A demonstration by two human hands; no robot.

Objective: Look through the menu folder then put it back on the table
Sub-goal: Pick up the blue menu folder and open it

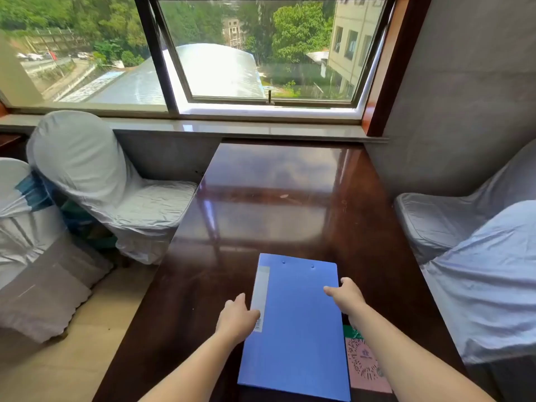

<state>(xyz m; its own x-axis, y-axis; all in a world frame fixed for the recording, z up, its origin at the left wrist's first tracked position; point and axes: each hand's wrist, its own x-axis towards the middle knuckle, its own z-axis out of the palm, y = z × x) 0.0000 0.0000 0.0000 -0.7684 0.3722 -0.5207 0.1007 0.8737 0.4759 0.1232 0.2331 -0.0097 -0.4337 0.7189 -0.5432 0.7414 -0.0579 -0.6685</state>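
Blue menu folder (295, 323) closed, between both hands, left hand (236, 319) gripping its spine edge, right hand (346, 297) gripping its opposite edge

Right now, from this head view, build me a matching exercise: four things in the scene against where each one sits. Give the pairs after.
Things:
1. blue folder
2. left hand
3. right hand
4. pink QR card

Places:
A. at the folder's right edge
B. closed and flat on the dark table, near the person
C. partly under the folder's right side and the right forearm
D. at the folder's spine side, by the white label strip

Pairs: 1-B, 2-D, 3-A, 4-C
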